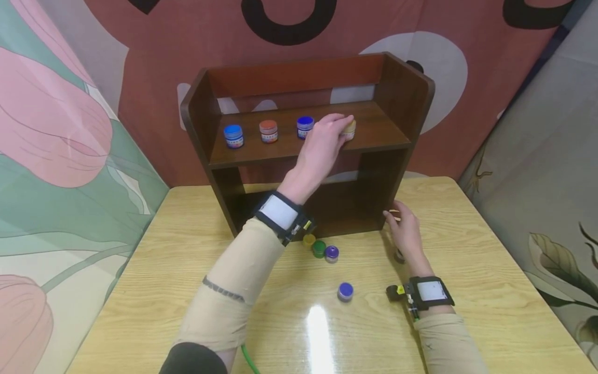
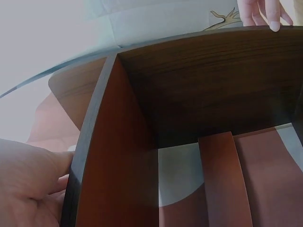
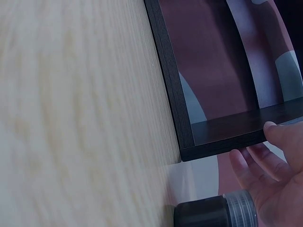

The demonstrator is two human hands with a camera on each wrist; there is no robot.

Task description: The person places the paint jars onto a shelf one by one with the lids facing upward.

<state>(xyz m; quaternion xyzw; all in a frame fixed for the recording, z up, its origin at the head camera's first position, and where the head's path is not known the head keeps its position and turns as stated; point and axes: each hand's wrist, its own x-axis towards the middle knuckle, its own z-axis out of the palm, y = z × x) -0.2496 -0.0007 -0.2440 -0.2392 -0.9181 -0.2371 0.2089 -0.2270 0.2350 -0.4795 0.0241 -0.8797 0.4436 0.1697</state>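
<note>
On the rack's upper shelf, my left hand point(image 1: 322, 140) holds a paint jar with a pale yellow lid point(image 1: 349, 130), its fingers over the top and partly covering it. Just left of that hand stands a dark blue paint jar point(image 1: 305, 126). In the left wrist view the jar is mostly hidden behind the shelf board point(image 2: 118, 156). My right hand point(image 1: 405, 228) is at the lower right side panel of the brown rack point(image 1: 392, 176). Its thumb rests on the panel's front edge, with the other fingers loosely bent along the outside. A black paint jar point(image 3: 203, 213) lies close below that hand.
An orange-brown jar point(image 1: 268, 131) and a light blue jar point(image 1: 233, 136) stand farther left on the upper shelf. On the wooden table point(image 1: 187, 259), yellow point(image 1: 309, 240), green point(image 1: 318, 248) and purple point(image 1: 331, 253) jars cluster before the rack. Another purple jar point(image 1: 345, 291) sits nearer.
</note>
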